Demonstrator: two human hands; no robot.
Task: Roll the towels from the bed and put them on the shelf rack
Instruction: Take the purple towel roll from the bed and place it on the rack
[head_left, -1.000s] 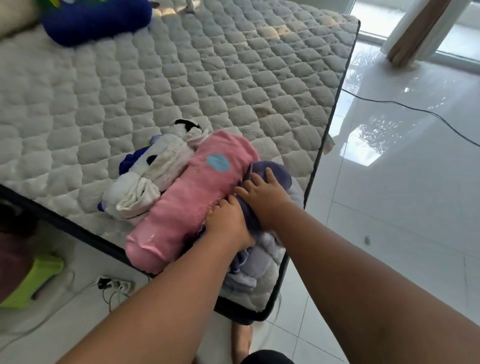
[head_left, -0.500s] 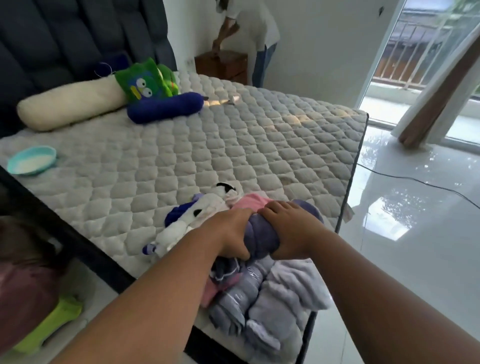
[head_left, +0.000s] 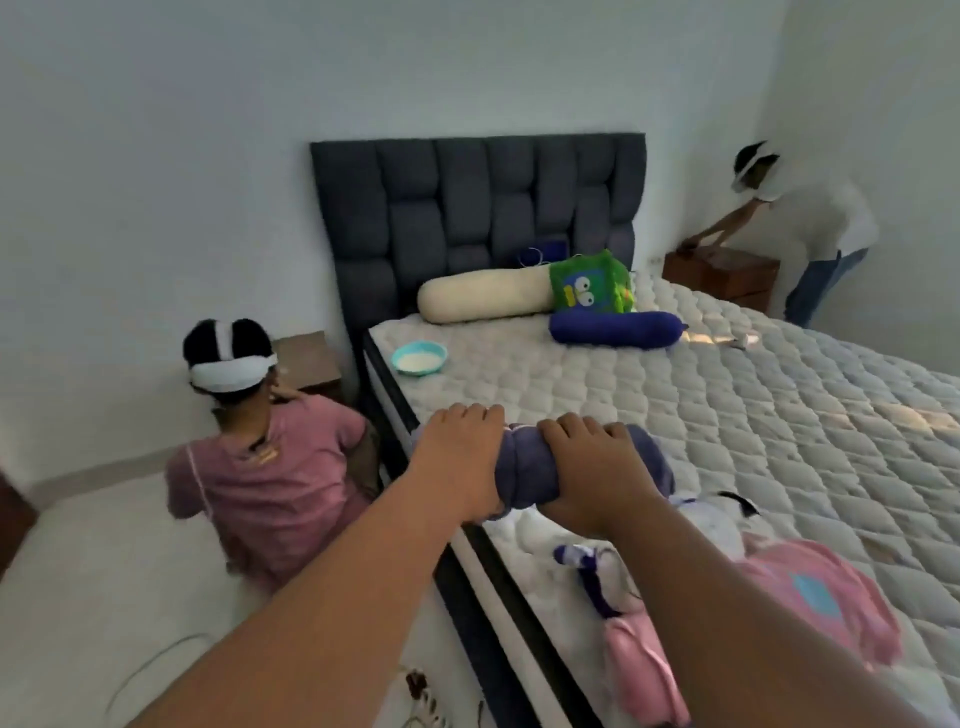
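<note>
While seemingly plush, rolled towel (head_left: 524, 467) cylindrical.

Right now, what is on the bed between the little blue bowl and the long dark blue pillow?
Nothing: in the head view, only bare quilted white mattress lies between the round light blue bowl and the long dark blue pillow.

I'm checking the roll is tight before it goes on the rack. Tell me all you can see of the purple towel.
The purple towel is a soft, thick roll lying crosswise, lifted above the bed's near edge. The left hand and right hand grip it from above, side by side. Its right end bulges past the right hand.
</note>
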